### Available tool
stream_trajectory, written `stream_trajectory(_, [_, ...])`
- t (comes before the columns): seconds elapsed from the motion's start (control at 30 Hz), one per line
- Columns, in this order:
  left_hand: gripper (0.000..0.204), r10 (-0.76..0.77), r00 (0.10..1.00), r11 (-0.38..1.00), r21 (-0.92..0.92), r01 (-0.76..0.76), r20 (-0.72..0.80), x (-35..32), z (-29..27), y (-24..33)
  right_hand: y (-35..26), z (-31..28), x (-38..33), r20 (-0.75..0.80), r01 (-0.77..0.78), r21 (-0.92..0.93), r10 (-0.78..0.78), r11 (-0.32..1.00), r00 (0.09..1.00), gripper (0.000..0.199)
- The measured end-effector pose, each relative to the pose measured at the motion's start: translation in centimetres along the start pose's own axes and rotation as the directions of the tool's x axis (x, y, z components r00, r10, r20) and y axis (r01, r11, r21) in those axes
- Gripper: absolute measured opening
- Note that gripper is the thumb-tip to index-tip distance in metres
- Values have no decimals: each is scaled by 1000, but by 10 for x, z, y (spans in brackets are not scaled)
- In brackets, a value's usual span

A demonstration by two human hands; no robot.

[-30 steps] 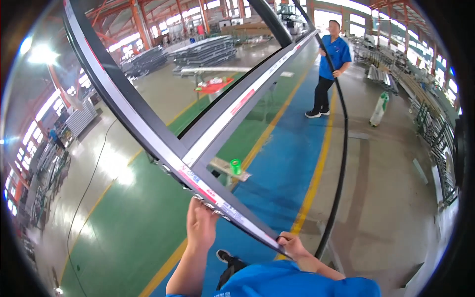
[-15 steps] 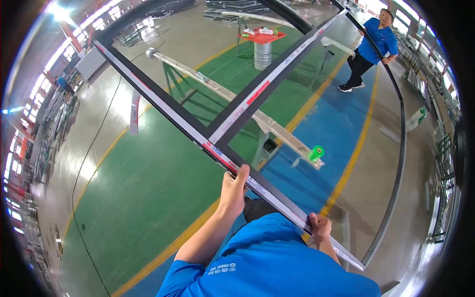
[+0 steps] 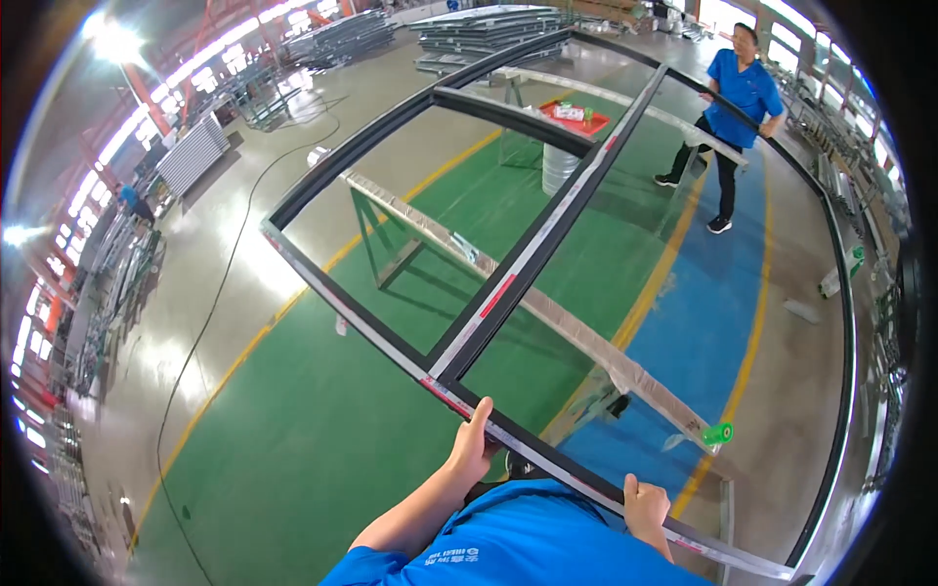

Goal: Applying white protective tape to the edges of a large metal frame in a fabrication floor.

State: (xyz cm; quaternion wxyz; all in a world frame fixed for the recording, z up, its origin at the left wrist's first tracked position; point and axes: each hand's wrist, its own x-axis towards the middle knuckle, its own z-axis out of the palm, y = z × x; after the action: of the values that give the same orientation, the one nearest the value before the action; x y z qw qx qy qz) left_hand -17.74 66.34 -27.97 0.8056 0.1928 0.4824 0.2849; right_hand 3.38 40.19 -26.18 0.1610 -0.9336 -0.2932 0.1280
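A large black window frame (image 3: pixel 525 262) with crossbars spans the space ahead of me, held up above two trestles. Strips of white and red film run along its near edge and its long middle bar. My left hand (image 3: pixel 473 447) is closed on the near edge, just right of where the middle bar joins, thumb on top. Further right along that edge, my right hand (image 3: pixel 646 506) grips it too, fingers partly hidden. At the far right side, a co-worker (image 3: pixel 745 93) in a blue shirt has both hands on the frame.
Below the frame lies a wrapped trestle beam (image 3: pixel 586 342), with a green roll (image 3: pixel 718 434) at its right end. A second beam (image 3: pixel 625 99) stands farther off. Between them a red tray (image 3: pixel 578 118) tops a pale drum (image 3: pixel 560 168). Metal stacks (image 3: pixel 479 34) sit behind; a cable (image 3: pixel 227 264) crosses the floor at left.
The window frame has tilted flatter, and its far side has come into view. In the picture, my hands and the near edge sit lower and further right. The co-worker's stance has changed.
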Motion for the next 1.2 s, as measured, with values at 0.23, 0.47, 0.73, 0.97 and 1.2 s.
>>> stream_trajectory(0.23, [39,-64,997,998,3,64,51,83,-56,106,-132,40,38,-64,39,-53,-42,998,997,53])
stream_trajectory(0.47, [42,-139,984,990,-14,141,108,163,-111,240,-285,98,69,-149,-29,-101,13,994,989,52])
stream_trajectory(0.73, [42,-163,986,987,2,163,38,262,-193,356,-426,160,105,-54,18,-14,-19,1000,998,51])
stream_trajectory(0.97, [51,-172,985,985,-20,172,27,294,-207,442,-510,203,140,29,28,38,-29,999,999,53])
stream_trajectory(1.2, [42,-204,979,976,-68,205,21,355,-233,482,-564,219,155,-7,17,-36,-18,999,1000,52])
